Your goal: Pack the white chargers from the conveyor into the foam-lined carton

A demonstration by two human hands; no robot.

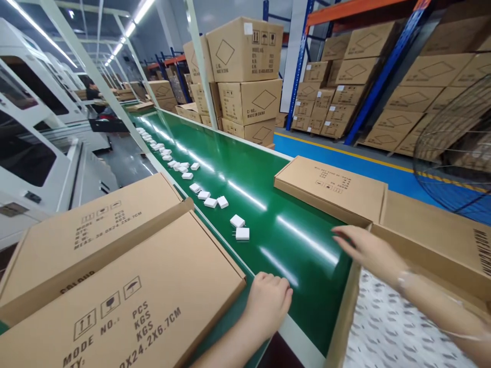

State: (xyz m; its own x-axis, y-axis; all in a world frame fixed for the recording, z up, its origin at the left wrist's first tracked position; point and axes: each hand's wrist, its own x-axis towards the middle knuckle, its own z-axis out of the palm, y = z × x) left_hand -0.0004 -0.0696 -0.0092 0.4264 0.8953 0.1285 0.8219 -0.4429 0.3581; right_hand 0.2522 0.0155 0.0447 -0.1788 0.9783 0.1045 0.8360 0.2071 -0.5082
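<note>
My left hand (270, 300) is closed, its fingers curled at the near edge of the green conveyor belt (261, 174); the inside of the fist is hidden. Over the left rim of an open cardboard box (418, 250), my right hand (362, 246) reaches toward the belt, thumb and fingers apart with nothing between them. Inside that box lies a white layer (387, 327) with rows of small grey marks. Two white plug adapters (242, 234) rest on the belt ahead of my left hand, metal pins showing on one. More adapters (210, 202) trail away along the belt's left side.
Two flat cardboard boxes (126, 286) (95, 225) stand at the left, beside the belt. Another closed flat box (333, 184) lies across its right edge. Stacked cartons (249, 102), blue-and-orange racking (299, 66) and a wire fan guard (452, 148) are beyond. A person (92, 92) sits far left.
</note>
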